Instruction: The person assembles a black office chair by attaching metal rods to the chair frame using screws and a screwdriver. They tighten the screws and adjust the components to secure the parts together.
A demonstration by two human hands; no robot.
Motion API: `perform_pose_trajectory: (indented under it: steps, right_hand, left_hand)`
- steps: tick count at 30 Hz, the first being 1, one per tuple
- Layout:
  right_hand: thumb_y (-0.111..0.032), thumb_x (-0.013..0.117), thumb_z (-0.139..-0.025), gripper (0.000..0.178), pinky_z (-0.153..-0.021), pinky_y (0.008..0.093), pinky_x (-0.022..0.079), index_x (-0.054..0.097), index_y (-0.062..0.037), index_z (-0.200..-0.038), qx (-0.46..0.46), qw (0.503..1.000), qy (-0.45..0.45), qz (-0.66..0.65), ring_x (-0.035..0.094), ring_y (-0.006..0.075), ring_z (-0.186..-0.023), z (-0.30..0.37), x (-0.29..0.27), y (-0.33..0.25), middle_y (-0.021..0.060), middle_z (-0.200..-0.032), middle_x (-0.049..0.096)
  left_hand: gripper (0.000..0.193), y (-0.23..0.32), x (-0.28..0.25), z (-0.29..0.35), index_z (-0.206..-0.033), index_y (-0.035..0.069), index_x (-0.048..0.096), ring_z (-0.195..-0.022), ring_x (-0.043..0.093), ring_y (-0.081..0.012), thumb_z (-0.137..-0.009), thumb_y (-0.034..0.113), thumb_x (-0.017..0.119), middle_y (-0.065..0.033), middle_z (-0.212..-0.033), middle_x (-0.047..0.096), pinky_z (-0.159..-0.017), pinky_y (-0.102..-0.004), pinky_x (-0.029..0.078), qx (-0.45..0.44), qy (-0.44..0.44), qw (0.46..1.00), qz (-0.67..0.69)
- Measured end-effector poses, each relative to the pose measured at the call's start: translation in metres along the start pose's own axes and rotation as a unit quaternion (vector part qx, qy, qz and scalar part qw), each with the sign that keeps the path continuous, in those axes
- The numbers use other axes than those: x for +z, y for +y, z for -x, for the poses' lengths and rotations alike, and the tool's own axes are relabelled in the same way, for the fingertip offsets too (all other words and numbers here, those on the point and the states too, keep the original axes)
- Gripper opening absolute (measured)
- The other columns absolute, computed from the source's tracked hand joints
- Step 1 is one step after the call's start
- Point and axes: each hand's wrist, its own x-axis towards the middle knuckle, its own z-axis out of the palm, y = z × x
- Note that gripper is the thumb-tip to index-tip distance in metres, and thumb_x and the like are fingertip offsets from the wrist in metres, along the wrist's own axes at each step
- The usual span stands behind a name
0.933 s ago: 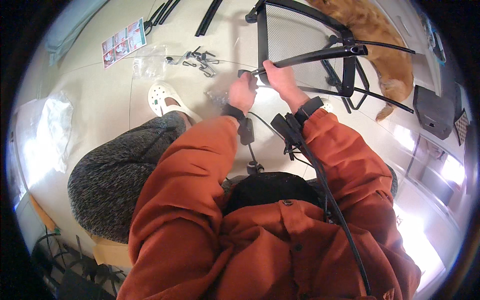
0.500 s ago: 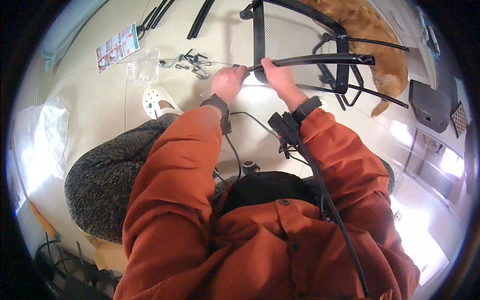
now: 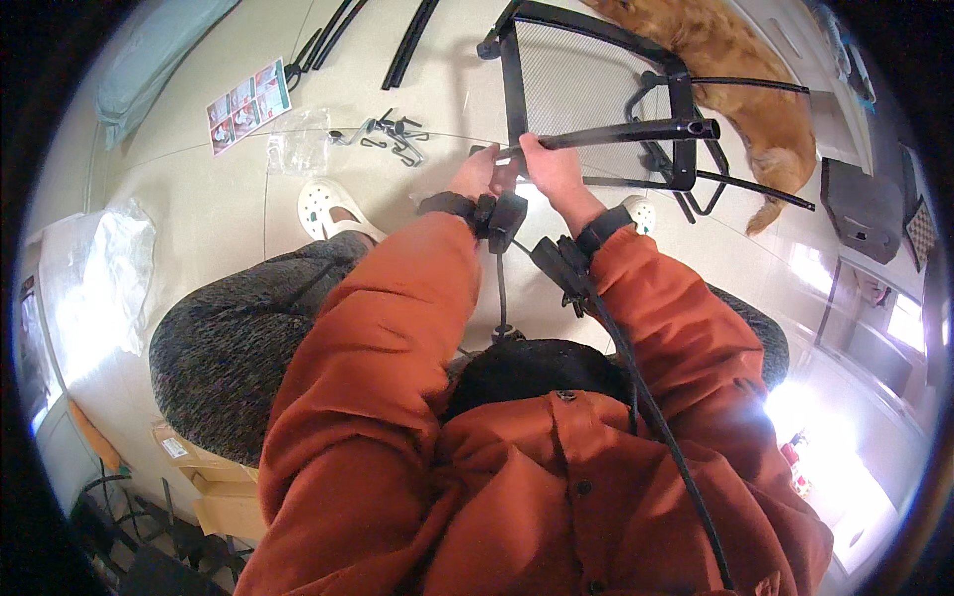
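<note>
Both my hands are at one end of a black metal tube (image 3: 636, 132), which runs off to the right over a black-framed mesh panel (image 3: 586, 89). My right hand (image 3: 552, 167) is closed around the tube, thumb along its upper side. Close by on the left, my left hand (image 3: 480, 175) grips the tube's end, palm turned up and fingers curled beneath it. At its right end the tube shows a hole. The mesh panel lies on the floor with thin black rods and bent tubes around its right side.
Metal hooks and small hardware (image 3: 396, 137) lie left of my hands, beside a clear plastic bag (image 3: 300, 144) and a printed instruction sheet (image 3: 248, 105). More black tubes (image 3: 409, 45) and scissors (image 3: 298, 65) lie farther off. A brown dog (image 3: 755, 109) lies beyond the panel.
My left hand has rolled over, from knuckles up to palm up, at the tube's end. The tube's far end has shifted slightly left and down. My right hand keeps its grip.
</note>
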Motion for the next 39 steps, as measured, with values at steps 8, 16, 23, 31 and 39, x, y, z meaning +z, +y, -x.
perform_pose_trajectory:
  steps: [8, 16, 23, 31, 39]
  right_hand:
    - [-0.029, 0.052, -0.08, 0.033, -0.06, 0.0333, 0.043, 0.058, 0.0029, -0.073, -0.014, 0.999, -0.007, 0.051, 0.054, 0.0192, -0.059, 0.01, -0.006, -0.002, 0.0127, -0.062, 0.058]
    - [-0.028, 0.052, -0.081, 0.035, -0.058, 0.0345, 0.042, 0.055, 0.0037, -0.068, -0.037, 0.999, -0.002, 0.001, 0.052, 0.0186, -0.056, 0.016, -0.01, -0.011, 0.0113, -0.058, 0.053]
    - [-0.033, 0.053, -0.08, 0.037, -0.064, 0.0356, 0.044, 0.058, 0.0035, -0.075, -0.059, 0.997, -0.046, 0.008, 0.058, 0.0211, -0.065, 0.009, -0.015, -0.002, 0.0152, -0.064, 0.058]
    - [-0.058, 0.04, -0.081, 0.065, -0.081, 0.0446, 0.042, 0.063, 0.0015, -0.089, 0.021, 0.989, -0.071, 0.131, 0.059, 0.0349, -0.09, 0.0, -0.013, 0.032, 0.0221, -0.091, 0.063]
    - [-0.03, 0.056, -0.077, 0.033, -0.065, 0.0382, 0.047, 0.062, 0.0024, -0.077, -0.083, 0.995, -0.032, -0.048, 0.062, 0.0273, -0.068, 0.019, 0.025, 0.015, 0.0159, -0.073, 0.064]
  left_hand:
    - [0.026, -0.032, -0.06, -0.086, -0.085, 0.002, 0.051, -0.045, 0.039, -0.0124, -0.091, 0.019, 0.033, -0.0047, -0.06, 0.049, -0.04, -0.0306, 0.028, 0.023, -0.069, 0.997, -0.031]
    - [0.026, -0.03, -0.108, -0.148, -0.072, -0.001, 0.055, -0.05, 0.052, -0.0163, -0.084, 0.016, 0.04, -0.0078, -0.058, 0.054, -0.044, -0.0305, 0.039, 0.14, -0.219, 0.942, -0.211]
    - [0.026, -0.02, -0.079, -0.107, -0.063, 0.003, 0.057, -0.05, 0.053, -0.0189, -0.08, 0.019, 0.046, -0.0072, -0.056, 0.053, -0.043, -0.034, 0.039, 0.23, -0.275, 0.887, -0.29]
    - [0.027, -0.092, -0.056, -0.141, -0.079, 0.001, 0.059, -0.07, 0.058, -0.029, -0.069, 0.026, 0.063, -0.016, -0.074, 0.059, -0.06, -0.0414, 0.045, 0.329, 0.02, 0.666, -0.669]
    - [0.032, -0.046, -0.098, -0.146, -0.09, 0.002, 0.063, -0.075, 0.06, -0.039, -0.071, 0.027, 0.06, -0.0233, -0.08, 0.062, -0.066, -0.0439, 0.048, 0.367, 0.108, 0.675, -0.631]
